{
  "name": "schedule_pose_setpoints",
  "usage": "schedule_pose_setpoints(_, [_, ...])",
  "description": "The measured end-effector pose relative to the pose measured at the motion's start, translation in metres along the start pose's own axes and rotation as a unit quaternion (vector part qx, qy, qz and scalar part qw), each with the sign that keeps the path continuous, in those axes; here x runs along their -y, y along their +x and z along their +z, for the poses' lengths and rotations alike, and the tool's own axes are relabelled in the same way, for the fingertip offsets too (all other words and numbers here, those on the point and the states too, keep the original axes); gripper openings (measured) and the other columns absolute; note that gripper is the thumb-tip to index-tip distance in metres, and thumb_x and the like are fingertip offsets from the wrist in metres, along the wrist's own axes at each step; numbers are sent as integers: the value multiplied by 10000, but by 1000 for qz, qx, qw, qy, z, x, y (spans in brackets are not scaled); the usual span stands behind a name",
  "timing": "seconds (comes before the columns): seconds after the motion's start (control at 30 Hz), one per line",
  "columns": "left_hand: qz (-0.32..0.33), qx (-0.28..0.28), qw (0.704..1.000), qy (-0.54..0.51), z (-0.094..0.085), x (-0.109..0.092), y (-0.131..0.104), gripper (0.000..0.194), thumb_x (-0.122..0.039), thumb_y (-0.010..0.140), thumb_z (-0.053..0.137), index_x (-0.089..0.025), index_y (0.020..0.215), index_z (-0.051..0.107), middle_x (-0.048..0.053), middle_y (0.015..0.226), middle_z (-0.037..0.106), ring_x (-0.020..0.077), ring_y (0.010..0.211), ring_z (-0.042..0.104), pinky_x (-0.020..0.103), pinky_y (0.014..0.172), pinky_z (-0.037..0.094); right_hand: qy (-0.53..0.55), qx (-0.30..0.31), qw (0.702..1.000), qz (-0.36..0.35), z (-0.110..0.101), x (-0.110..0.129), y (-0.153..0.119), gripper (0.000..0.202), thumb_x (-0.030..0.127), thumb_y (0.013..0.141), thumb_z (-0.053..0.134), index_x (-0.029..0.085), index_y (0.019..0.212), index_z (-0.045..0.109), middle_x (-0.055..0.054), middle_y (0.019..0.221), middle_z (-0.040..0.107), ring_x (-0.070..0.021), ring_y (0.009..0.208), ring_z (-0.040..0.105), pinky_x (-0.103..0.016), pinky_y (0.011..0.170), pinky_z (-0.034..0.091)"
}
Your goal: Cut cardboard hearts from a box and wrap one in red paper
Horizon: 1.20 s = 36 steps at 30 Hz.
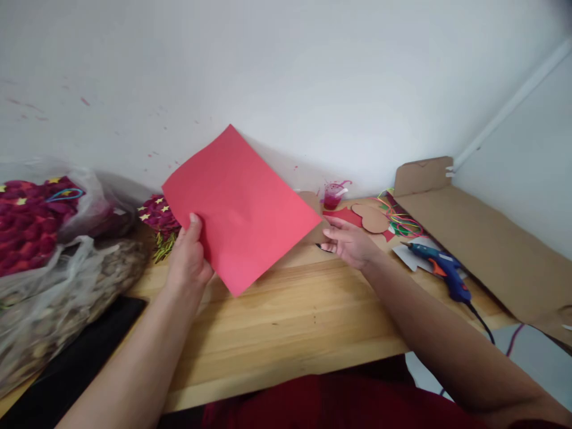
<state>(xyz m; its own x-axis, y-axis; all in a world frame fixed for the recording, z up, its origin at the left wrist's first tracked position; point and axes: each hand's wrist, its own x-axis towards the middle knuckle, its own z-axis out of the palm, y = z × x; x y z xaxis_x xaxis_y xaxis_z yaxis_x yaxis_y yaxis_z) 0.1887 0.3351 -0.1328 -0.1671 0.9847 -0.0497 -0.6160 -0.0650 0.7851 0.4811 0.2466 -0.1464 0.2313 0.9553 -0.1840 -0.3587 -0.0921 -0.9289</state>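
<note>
Left hand (190, 256) pinching red paper (241, 208)

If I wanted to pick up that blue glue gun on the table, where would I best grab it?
Take the blue glue gun by its handle, the thick part slanting toward the table's near edge, coming from above. Its orange-tipped nozzle points away toward the cardboard pieces, and the cord trails off the edge, so leave both alone.

Red paper sheet (241, 205), blue glue gun (442, 265), pale wooden table (290, 316).
</note>
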Motion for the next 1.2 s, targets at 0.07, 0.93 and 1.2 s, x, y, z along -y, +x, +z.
schedule_pose_setpoints(0.07, [10,-13,1000,-3,1,0,0,137,-289,989,626,-258,1050,744,19,1167,773,163,1060,721,238,879,619,24,-14,1000,-10,2,3,0,347,159,660,824,218,969,676,-9,862,763,-149,738,730,-242,636,597])
schedule_pose_setpoints(0.93, [-68,21,997,-27,3,8,-12,372,-553,948,630,-250,1146,716,54,1296,734,257,1263,654,376,1017,597,-43,112,985,125,44,-25,-27,344,351,687,918,132,872,728,-34,724,739,-136,560,709,-164,395,473])
schedule_pose_setpoints(1.2, [-128,122,984,-35,5,13,-28,490,-580,899,683,-181,1183,708,136,1270,739,313,1260,657,436,1059,566,-42,145,965,216,83,-48,-33,202,259,832,826,137,868,669,-32,722,739,-137,556,722,-168,404,508])
